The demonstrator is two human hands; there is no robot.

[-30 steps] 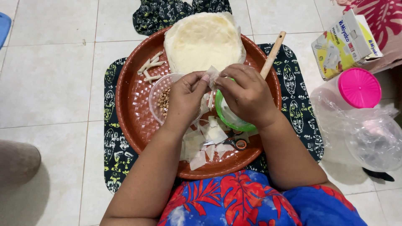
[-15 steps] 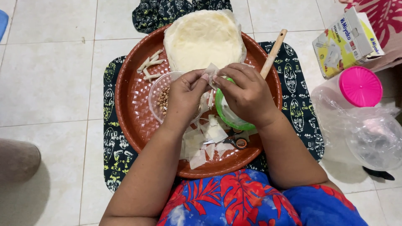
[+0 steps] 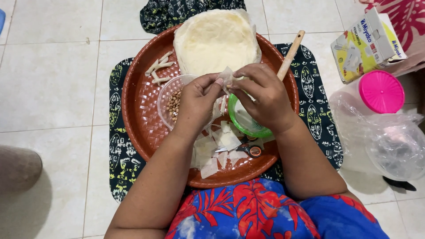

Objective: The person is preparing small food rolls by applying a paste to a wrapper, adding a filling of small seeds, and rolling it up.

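While both hands meet over the round tray, the left hand and right hand pinch a small pastry piece between fingertips, above a peanut bowl and green bowl.

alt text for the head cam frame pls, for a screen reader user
Seen from above, a person's left hand and right hand pinch a small pale pastry piece over a round brown woven tray on a tiled floor. The tray holds a stack of pale wrappers, a clear bowl of peanuts, a green-rimmed bowl, cut wrapper scraps and scissors.
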